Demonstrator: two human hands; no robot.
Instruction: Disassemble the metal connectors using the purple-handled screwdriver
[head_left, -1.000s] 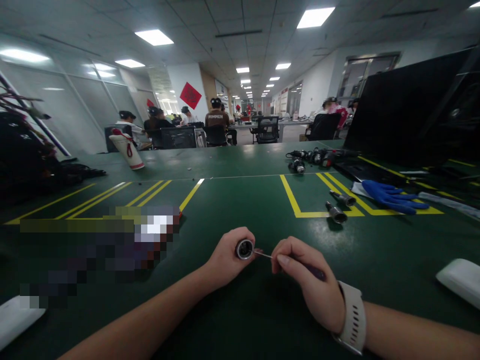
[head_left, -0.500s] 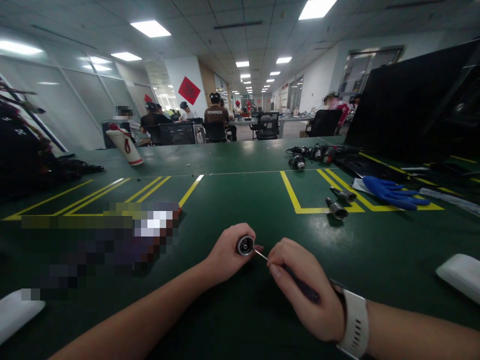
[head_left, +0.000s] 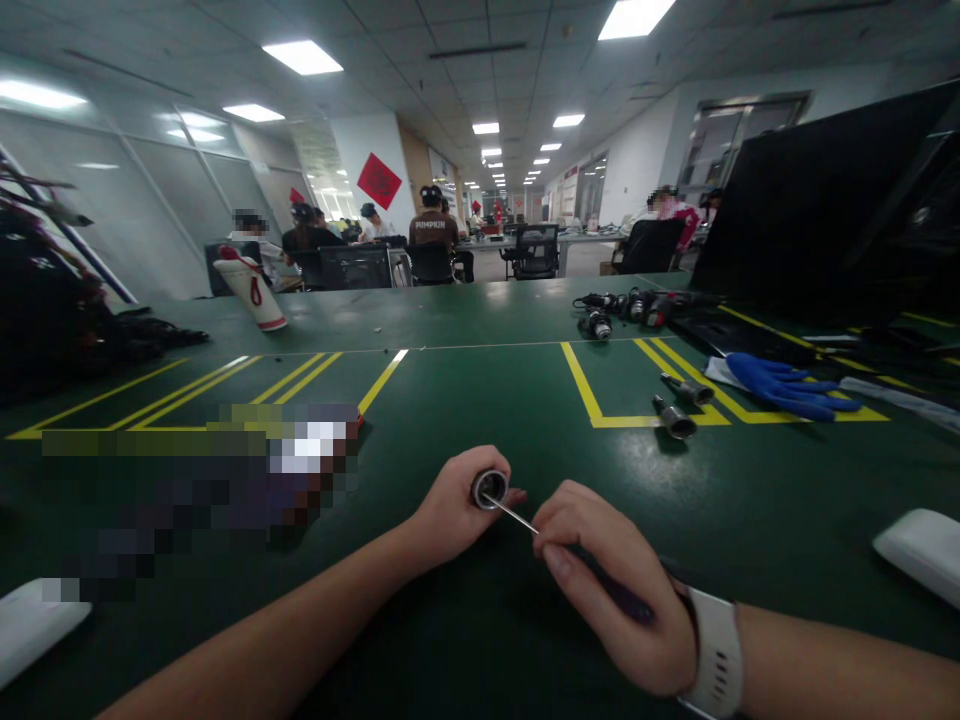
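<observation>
My left hand (head_left: 452, 517) is closed around a round metal socket (head_left: 480, 497), its hollow end turned up toward me. My right hand (head_left: 615, 590) grips a screwdriver (head_left: 517, 517) with a thin bright shaft and a dark handle that shows beneath the palm. The shaft slants up to the left, and its end lies inside the socket's mouth; how deep it reaches I cannot tell. Farther right on the table lie two similar metal sockets with shanks, a nearer socket (head_left: 679, 422) and a farther socket (head_left: 696, 391).
Blue gloves (head_left: 787, 385) lie at the right, before a large dark monitor (head_left: 817, 200). Dark tools (head_left: 630, 305) are heaped at the back right. A white cup (head_left: 255, 290) stands at the back left. White objects sit at both side edges, and a pixelated item lies left of my hands.
The screwdriver's tip has moved from beside the socket's rim into its opening. My right hand has shifted slightly down and to the right; my left hand has hardly moved.
</observation>
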